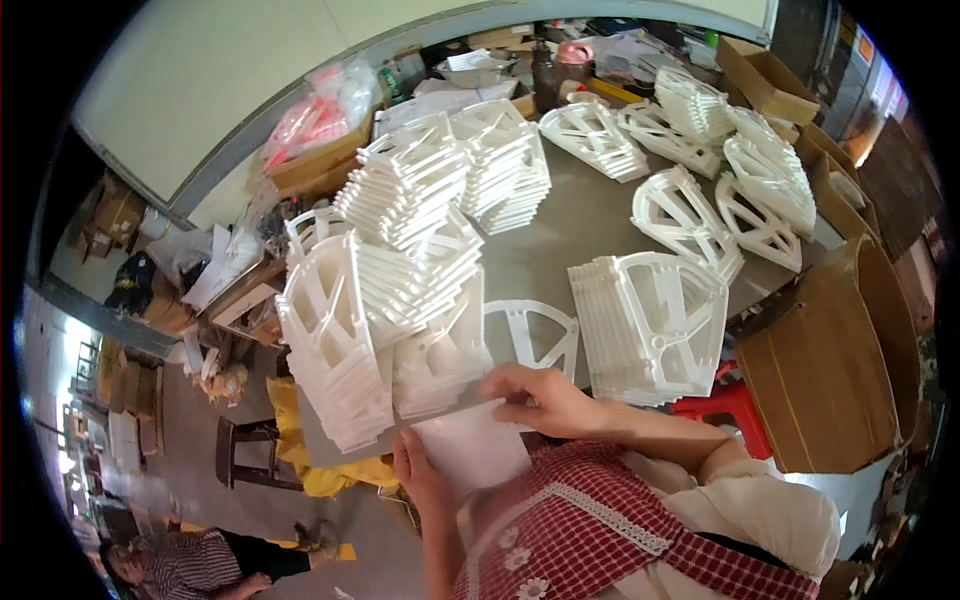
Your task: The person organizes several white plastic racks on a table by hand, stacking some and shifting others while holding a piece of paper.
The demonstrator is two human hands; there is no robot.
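Observation:
Close to my body I hold a white rectangular sheet (475,450); whether it is paper or thin plastic I cannot tell. My left hand (418,468) grips its left edge, thumb and fingers closed on it. At its upper right corner, the bent fingers of my right hand (540,398) pinch it. Just beyond the sheet, a white fan-shaped plastic frame (518,330) lies flat on the grey table (575,225). Tall leaning stacks of similar frames (335,340) rise to the left, and another stack (650,325) stands right of my right hand.
More white frames (685,215) lie at the far right. A large cardboard box (825,370) and a red plastic stool (735,410) flank the table's right side. Plastic bags (320,115), a pink-lidded jug (574,60) and clutter line the back. A person (190,562) is at lower left.

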